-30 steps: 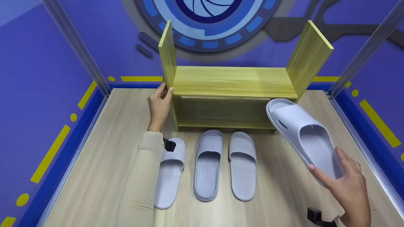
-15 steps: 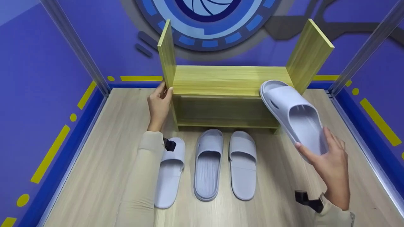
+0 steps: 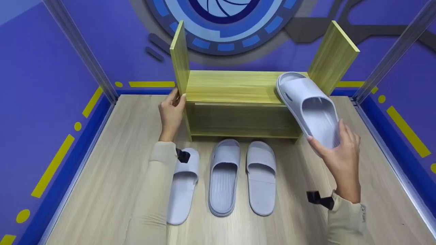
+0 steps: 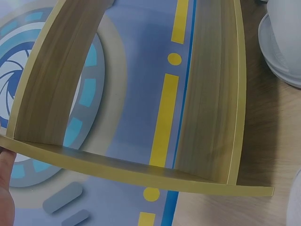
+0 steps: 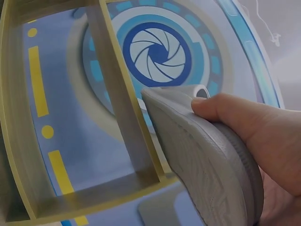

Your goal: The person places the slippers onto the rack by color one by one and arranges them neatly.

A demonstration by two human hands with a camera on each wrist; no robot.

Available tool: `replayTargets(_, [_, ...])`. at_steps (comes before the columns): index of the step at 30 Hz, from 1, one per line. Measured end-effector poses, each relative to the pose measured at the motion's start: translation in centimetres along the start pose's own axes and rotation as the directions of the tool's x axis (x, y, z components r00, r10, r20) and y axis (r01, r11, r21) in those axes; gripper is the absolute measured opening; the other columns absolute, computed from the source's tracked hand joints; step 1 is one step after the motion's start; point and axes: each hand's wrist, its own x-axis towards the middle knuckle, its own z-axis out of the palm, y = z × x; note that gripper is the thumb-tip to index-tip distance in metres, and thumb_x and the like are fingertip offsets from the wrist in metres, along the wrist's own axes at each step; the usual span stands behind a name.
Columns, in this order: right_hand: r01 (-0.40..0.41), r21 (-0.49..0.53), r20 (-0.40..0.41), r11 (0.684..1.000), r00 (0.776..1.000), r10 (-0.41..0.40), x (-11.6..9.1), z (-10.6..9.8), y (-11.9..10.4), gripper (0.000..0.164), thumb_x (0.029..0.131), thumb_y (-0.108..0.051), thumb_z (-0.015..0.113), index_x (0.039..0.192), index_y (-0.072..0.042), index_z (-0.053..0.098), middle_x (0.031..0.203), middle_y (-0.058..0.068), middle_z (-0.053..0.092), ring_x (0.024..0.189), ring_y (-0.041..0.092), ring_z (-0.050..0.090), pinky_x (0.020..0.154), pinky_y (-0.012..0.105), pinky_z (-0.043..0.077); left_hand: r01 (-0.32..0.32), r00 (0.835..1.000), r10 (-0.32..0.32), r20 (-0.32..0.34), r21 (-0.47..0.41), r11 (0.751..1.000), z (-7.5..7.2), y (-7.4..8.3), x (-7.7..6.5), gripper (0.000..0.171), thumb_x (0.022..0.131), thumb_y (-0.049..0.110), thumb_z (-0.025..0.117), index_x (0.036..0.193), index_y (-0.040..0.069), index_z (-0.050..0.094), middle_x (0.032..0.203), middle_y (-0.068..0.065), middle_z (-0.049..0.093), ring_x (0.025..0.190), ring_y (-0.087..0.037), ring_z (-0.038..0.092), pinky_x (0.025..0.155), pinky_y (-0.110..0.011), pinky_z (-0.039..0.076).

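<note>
A light grey slide slipper [image 3: 308,98] is in my right hand [image 3: 340,158], which grips its heel end with the thumb on one side and fingers on the other. Its toe overlaps the right end of the shelf's upper board in the head view. The wooden shelf [image 3: 245,86] has two raised side panels and a lower board. My left hand [image 3: 171,114] pinches the edge of its left panel. In the right wrist view the slipper's ridged sole [image 5: 202,165] faces the camera beside the shelf.
On the floor [image 3: 95,177] in front of the shelf lie a grey slipper [image 3: 224,183], another slipper [image 3: 261,180] and a third slipper [image 3: 184,194] partly behind my left sleeve. A blue patterned wall [image 3: 238,63] stands behind the shelf.
My right hand has carried the slipper up and to the left, from beside the shelf to over its upper board's right end. The left hand stays on the panel.
</note>
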Motion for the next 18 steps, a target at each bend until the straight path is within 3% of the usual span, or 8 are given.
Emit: replayTargets(18, [0.041, -0.004, -0.044, 0.999, 0.998, -0.041, 2.9, 3.2, -2.3, 0.092, 0.071, -0.03, 0.084, 0.144, 0.005, 0.038, 0.144, 0.026, 0.04, 0.127, 0.042, 0.032, 0.106, 0.057, 0.031, -0.024, 1.0, 0.024, -0.01, 0.003, 1.0, 0.0, 0.1, -0.1, 0.037, 0.091, 0.001, 0.062, 0.127, -0.009, 0.057, 0.124, -0.026, 0.061, 0.114, -0.032, 0.062, 0.092, -0.036, 0.053])
